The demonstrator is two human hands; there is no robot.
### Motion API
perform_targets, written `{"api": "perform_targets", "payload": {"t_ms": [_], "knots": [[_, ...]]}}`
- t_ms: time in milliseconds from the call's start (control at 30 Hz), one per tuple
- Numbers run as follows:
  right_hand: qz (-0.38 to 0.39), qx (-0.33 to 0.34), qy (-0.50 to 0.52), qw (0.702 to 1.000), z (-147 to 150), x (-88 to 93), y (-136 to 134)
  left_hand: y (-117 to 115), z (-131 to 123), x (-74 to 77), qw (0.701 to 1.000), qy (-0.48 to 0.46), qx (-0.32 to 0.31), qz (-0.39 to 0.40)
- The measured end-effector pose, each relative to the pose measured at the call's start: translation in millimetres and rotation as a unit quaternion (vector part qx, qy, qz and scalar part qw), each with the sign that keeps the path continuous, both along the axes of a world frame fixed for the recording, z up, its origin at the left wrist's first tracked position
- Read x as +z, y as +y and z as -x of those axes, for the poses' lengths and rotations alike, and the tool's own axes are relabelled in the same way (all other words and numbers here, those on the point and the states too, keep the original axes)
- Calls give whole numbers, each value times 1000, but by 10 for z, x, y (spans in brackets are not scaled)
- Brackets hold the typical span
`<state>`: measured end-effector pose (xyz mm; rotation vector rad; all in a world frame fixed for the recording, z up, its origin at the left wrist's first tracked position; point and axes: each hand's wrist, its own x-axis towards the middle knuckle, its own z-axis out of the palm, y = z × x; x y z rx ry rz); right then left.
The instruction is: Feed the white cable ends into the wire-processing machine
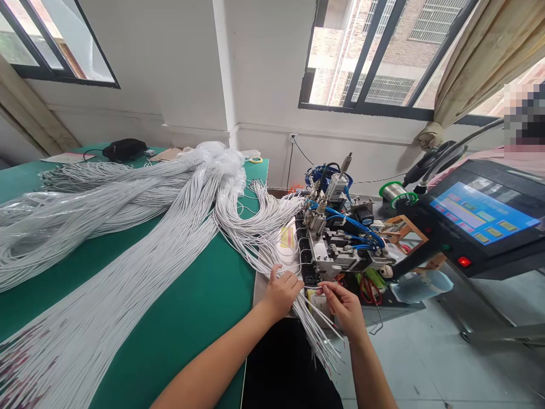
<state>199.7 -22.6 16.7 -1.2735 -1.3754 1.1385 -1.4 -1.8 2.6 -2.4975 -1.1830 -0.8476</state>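
Observation:
My left hand is closed around a white cable at the front of the machine, its thumb raised over the cable bundle. Opposite it, my right hand pinches the end of that cable between thumb and fingertips. A loose bundle of white cables hangs below my hands toward my lap, some ends showing reddish wires. Just beyond my fingers stands the metal machine with blue air tubes. More white cables curve from the table toward its left side.
A green table on the left bears long white cable bundles and plastic wrapping. To the right are a control screen, a solder wire spool and a clear tub. Part of another person shows behind the screen.

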Motion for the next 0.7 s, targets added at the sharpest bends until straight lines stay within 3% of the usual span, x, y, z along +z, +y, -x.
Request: {"api": "perform_targets", "payload": {"t_ms": [200, 400, 700], "knots": [[-30, 2, -67, 997, -135, 16, 94, -5, 4, 52, 1000, -15, -16, 4], [-93, -40, -241, 965, -203, -115, 205, 19, -24, 13, 1000, -14, -4, -10], [-82, -62, -185, 977, -182, -285, 294, 69, -33, -77, 1000, -24, -5, 2]]}}
